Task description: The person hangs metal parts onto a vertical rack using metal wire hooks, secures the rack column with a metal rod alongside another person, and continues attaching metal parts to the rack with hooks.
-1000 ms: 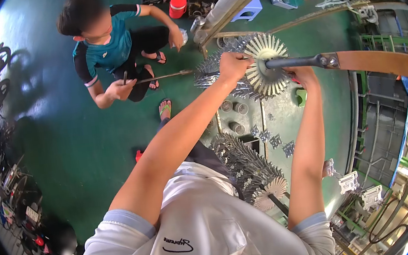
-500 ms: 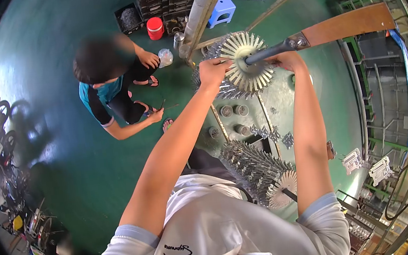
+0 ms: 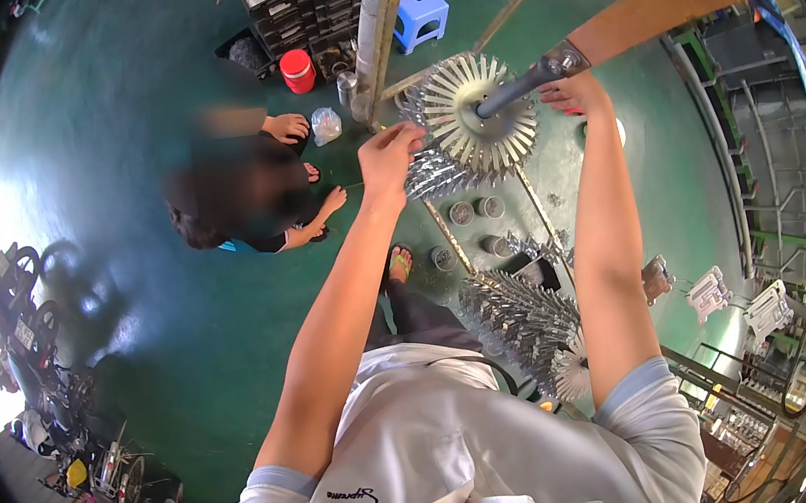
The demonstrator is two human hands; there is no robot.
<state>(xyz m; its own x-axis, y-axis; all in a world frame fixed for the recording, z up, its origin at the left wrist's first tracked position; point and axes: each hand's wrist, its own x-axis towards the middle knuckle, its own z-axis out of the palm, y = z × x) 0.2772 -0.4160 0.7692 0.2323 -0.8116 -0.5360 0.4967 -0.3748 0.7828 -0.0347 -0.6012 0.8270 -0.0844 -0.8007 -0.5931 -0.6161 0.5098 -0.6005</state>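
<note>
A round rack (image 3: pixel 448 119) with a slotted pale disc at its end and many small metal parts around it stands before me on a dark shaft (image 3: pixel 519 89). My left hand (image 3: pixel 389 162) is at the rack's left side, thumb and fingers pinched together; whatever is between them is too small to make out. On the far side of the shaft, my right hand (image 3: pixel 578 94) has its fingers apart, close to the disc's right edge. A small red patch shows beneath those fingers. The shaft joins a flat brown bar (image 3: pixel 658 4) at upper right.
A co-worker (image 3: pixel 246 185) squats at left. Below lie a second loaded rack (image 3: pixel 519 313) and several metal cups (image 3: pixel 461 213). A post (image 3: pixel 381 40), blue stool (image 3: pixel 420 16), red container (image 3: pixel 298 71) and dark crates (image 3: pixel 282 17) stand beyond. Metal plates (image 3: pixel 708 291) hang at right.
My left hand has drawn back left from the disc's edge. My right hand has come out from behind the shaft, its fingers now apart. The co-worker has bent lower, and the view has shifted.
</note>
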